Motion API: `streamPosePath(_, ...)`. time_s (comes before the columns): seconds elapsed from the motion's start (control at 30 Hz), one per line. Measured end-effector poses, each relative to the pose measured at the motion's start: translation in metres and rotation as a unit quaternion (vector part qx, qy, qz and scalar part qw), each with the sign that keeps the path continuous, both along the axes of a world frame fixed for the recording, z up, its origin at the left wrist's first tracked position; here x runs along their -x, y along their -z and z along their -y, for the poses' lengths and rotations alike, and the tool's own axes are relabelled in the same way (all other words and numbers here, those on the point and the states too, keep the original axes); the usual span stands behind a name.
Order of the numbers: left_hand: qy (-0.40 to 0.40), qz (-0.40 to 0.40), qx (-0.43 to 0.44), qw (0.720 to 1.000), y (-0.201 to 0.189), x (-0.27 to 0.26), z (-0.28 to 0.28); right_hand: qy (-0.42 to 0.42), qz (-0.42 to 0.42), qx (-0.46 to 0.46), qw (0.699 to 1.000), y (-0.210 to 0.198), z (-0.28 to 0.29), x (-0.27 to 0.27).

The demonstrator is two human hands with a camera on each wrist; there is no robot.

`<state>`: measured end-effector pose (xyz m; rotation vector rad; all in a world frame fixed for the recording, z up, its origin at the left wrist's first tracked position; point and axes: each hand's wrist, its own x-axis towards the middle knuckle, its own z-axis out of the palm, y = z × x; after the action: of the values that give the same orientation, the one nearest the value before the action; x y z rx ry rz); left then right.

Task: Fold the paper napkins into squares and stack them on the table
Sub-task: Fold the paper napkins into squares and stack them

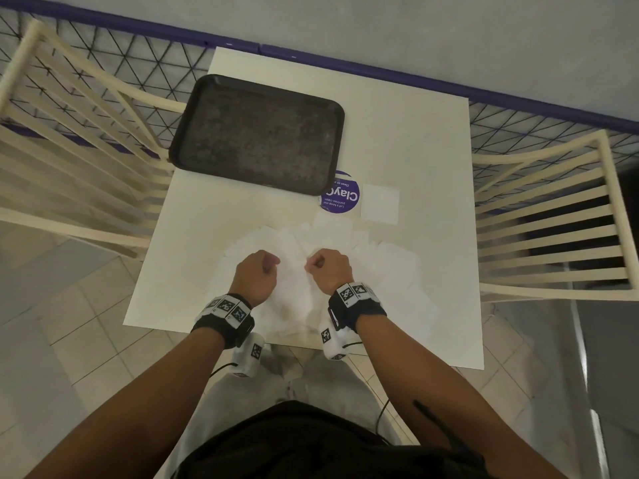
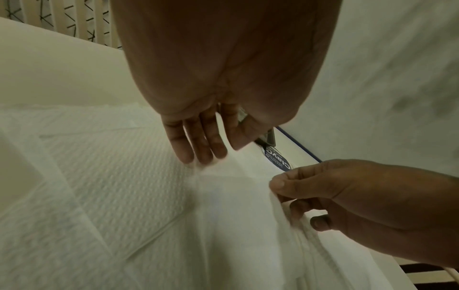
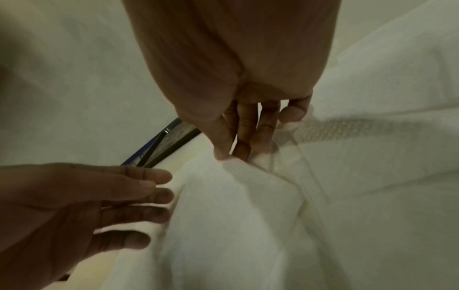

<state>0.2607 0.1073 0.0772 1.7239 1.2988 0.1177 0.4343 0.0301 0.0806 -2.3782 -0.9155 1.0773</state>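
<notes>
A loose pile of white paper napkins (image 1: pixel 397 271) lies spread on the near half of the white table (image 1: pixel 415 133). One folded napkin square (image 1: pixel 379 203) sits further back, right of centre. Both hands hover close together over the pile. My right hand (image 3: pixel 227 155) pinches a raised corner of the top napkin (image 3: pixel 236 196) between thumb and fingers. My left hand (image 2: pixel 218 149) points down with fingers fairly straight, the fingertips (image 2: pixel 198 157) touching the napkin's other edge. In the head view the left hand (image 1: pixel 271 264) and right hand (image 1: pixel 316 264) hide their fingertips.
A black tray (image 1: pixel 257 134) lies on the far left of the table, partly over a round purple sticker (image 1: pixel 345 202). Cream slatted chairs stand at the left (image 1: pixel 69 150) and right (image 1: pixel 553 219). The table's front edge runs just below my wrists.
</notes>
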Motion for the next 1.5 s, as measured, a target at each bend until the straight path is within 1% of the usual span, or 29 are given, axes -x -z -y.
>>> streamPosePath(0.1,-0.056,-0.007,0.010,0.998,-0.002,-0.001,-0.001,0.025,-0.024,-0.053,0.998,-0.006,0.006,-0.007)
streamPosePath(0.23,-0.101,-0.005,0.099,0.990,-0.007,-0.007,-0.003,0.064,-0.055,-0.103,0.991,-0.015,0.015,-0.016)
streamPosePath(0.33,-0.130,0.025,0.155,0.979,-0.010,-0.013,-0.003,0.102,-0.083,-0.143,0.981,-0.019,0.021,-0.021)
streamPosePath(0.47,-0.183,0.066,0.222,0.955,-0.015,-0.022,-0.001,0.127,-0.115,-0.196,0.966,-0.024,0.028,-0.026)
streamPosePath(0.6,-0.169,0.066,0.283,0.942,-0.019,-0.028,0.002,0.159,-0.142,-0.225,0.951,-0.028,0.032,-0.027)
streamPosePath(0.73,-0.127,0.049,0.309,0.941,-0.019,-0.030,0.003,0.179,-0.178,-0.239,0.938,-0.032,0.034,-0.028)
streamPosePath(0.8,-0.130,0.068,0.335,0.931,-0.016,-0.033,0.003,0.186,-0.199,-0.251,0.929,-0.036,0.034,-0.029)
streamPosePath(0.9,-0.153,0.122,0.370,0.908,-0.015,-0.035,0.002,0.188,-0.222,-0.261,0.921,-0.039,0.034,-0.031)
streamPosePath(1.0,-0.179,0.171,0.368,0.897,-0.020,-0.037,0.001,0.184,-0.225,-0.256,0.922,-0.038,0.036,-0.034)
streamPosePath(1.07,-0.191,0.192,0.346,0.898,-0.025,-0.038,-0.001,0.187,-0.219,-0.241,0.927,-0.034,0.037,-0.037)
streamPosePath(1.13,-0.190,0.202,0.305,0.911,-0.030,-0.038,-0.005,0.192,-0.218,-0.216,0.932,-0.031,0.038,-0.038)
streamPosePath(1.23,-0.162,0.200,0.255,0.932,-0.035,-0.038,-0.009,0.206,-0.247,-0.185,0.929,-0.029,0.037,-0.037)
streamPosePath(1.3,-0.152,0.205,0.243,0.936,-0.038,-0.039,-0.010,0.211,-0.255,-0.170,0.928,-0.029,0.034,-0.035)
streamPosePath(1.43,-0.157,0.221,0.244,0.931,-0.040,-0.037,-0.011,0.206,-0.256,-0.172,0.929,-0.031,0.030,-0.033)
streamPosePath(1.5,-0.169,0.234,0.253,0.924,-0.041,-0.036,-0.012,0.208,-0.258,-0.187,0.925,-0.034,0.029,-0.033)
